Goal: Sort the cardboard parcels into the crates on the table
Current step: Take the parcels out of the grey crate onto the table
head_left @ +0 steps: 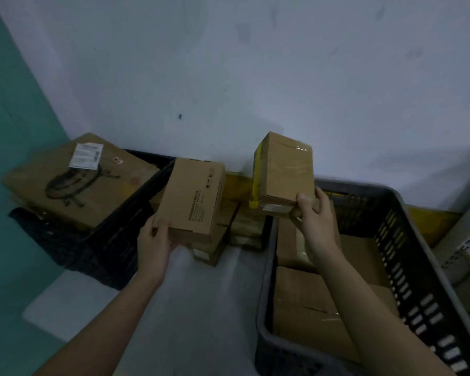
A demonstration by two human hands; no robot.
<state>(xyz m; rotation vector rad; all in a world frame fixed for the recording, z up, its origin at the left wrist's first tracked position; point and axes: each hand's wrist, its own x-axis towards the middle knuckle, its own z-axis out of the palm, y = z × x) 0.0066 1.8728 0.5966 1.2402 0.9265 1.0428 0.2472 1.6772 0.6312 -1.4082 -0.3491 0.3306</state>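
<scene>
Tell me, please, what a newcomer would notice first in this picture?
Two raised parcels at centre: the left hand grips a printed box, the right hand a box with yellow tape. Beside them, a grey crate holds parcels on the right, and a large drawn-on carton fills the black crate on the left.

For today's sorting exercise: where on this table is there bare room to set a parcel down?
Bare tabletop lies between the black crate and grey crate, near the arms. It is crowded behind, where loose parcels pile by the wall. Both crates hold boxes.
</scene>
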